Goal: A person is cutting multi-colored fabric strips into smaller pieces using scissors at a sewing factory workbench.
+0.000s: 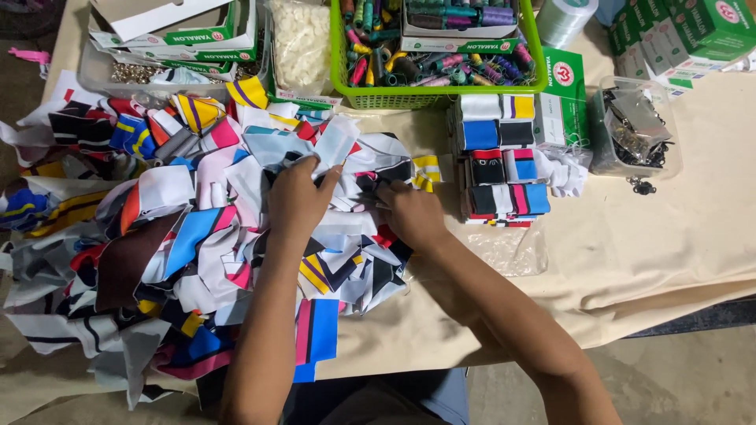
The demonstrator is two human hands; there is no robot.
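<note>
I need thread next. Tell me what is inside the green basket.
The green basket holds many loose thread spools in mixed colours, plus an open box of spools lying on top. Whatever lies beneath that box and the basket's bottom is covered.

Two bare forearms, no sleeves, no watch or bracelet showing. Left hand [298, 197] and right hand [411, 214] ungloved, ringless as far as visible. Blue-grey garment over the lap below.
</note>
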